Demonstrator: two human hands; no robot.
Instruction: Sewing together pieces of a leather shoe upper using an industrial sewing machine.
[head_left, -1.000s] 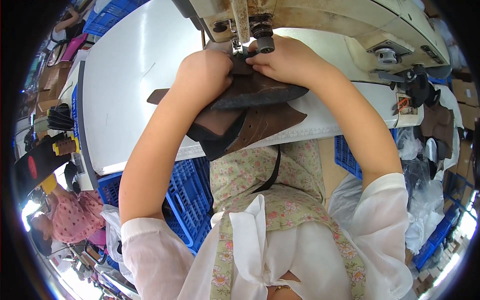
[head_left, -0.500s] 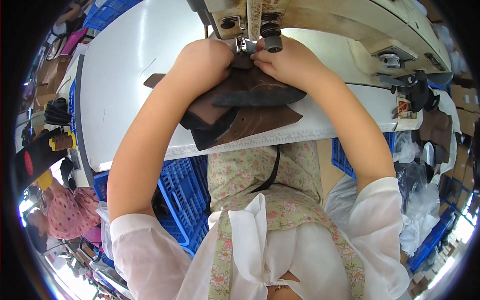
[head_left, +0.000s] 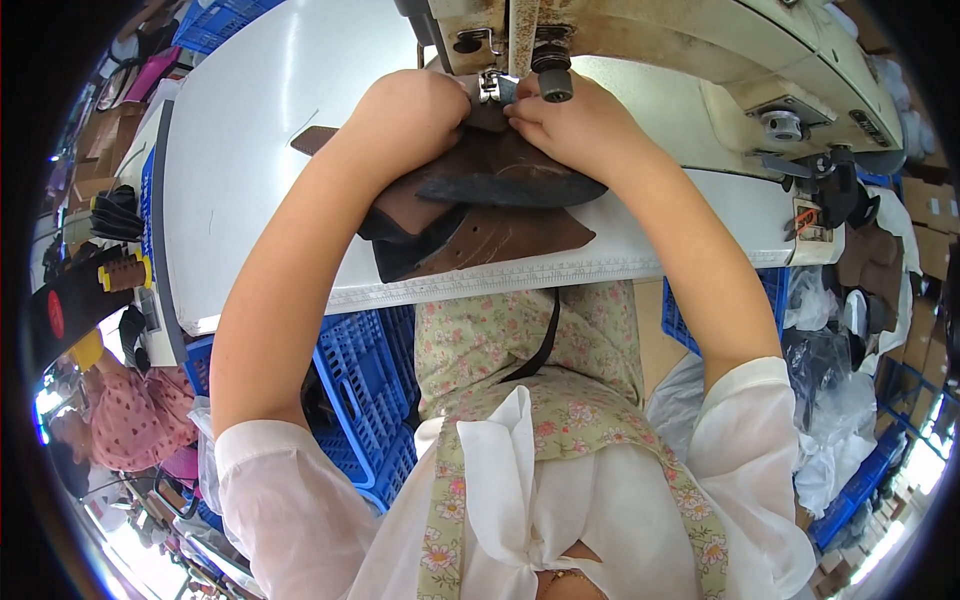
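Brown leather pieces with dark edges, like parts of a shoe upper (head_left: 520,235), lie bunched on the white sewing table. Their far end reaches under the presser foot (head_left: 489,86) of an industrial sewing machine (head_left: 650,35). Left of the foot, my left hand (head_left: 415,115) grips the leather with its fingers curled under, mostly hidden. On the other side my right hand (head_left: 570,120) pinches the leather's edge close to the foot, partly behind a dark knob.
A ruler strip (head_left: 500,275) runs along the table's near edge. Blue plastic crates (head_left: 365,390) stand below at left. Thread spools (head_left: 125,273) sit at far left. Clear plastic bags (head_left: 825,400) and brown pieces (head_left: 868,260) are at right. Another person in pink (head_left: 140,415) is at lower left.
The leather has shifted slightly away from me, toward the machine, its near edge farther from the ruler strip. Both hands keep their hold beside the presser foot.
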